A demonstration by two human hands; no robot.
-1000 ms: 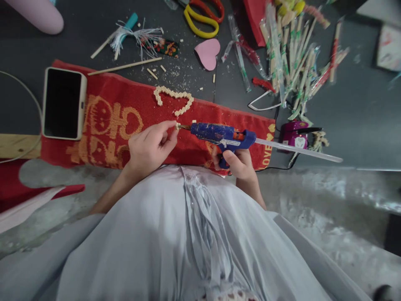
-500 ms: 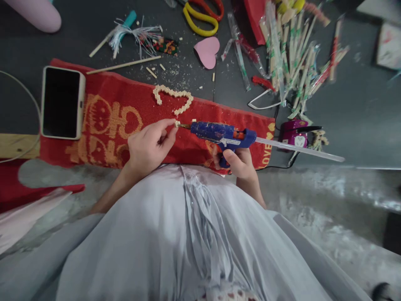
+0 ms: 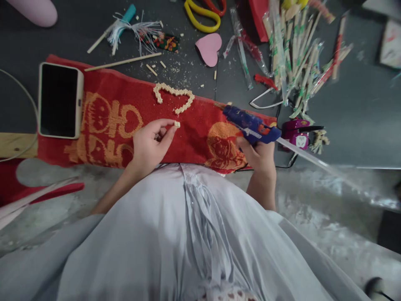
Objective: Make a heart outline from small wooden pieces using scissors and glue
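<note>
Between thumb and forefinger, my left hand (image 3: 153,142) pinches a small pale stick piece (image 3: 177,124) over the red towel (image 3: 194,142). Just beyond it on the towel lies an open heart-like outline of small pale pieces (image 3: 175,93). My right hand (image 3: 261,156) grips a blue glue gun (image 3: 247,122) by its handle, with the nozzle pointing up and left. A long clear glue stick (image 3: 307,152) sticks out of the gun's back end.
A phone-like device (image 3: 59,100) rests on the towel's left end. Beyond the towel lie a thin stick (image 3: 125,62), a pink heart (image 3: 209,49), yellow-handled scissors (image 3: 202,17) and several wrapped sticks (image 3: 291,58). A purple object (image 3: 294,133) stands at the right.
My right hand has drawn the glue gun right, away from the piece in my left hand, and tilted its nozzle away from me. My left hand has stayed nearly in place.
</note>
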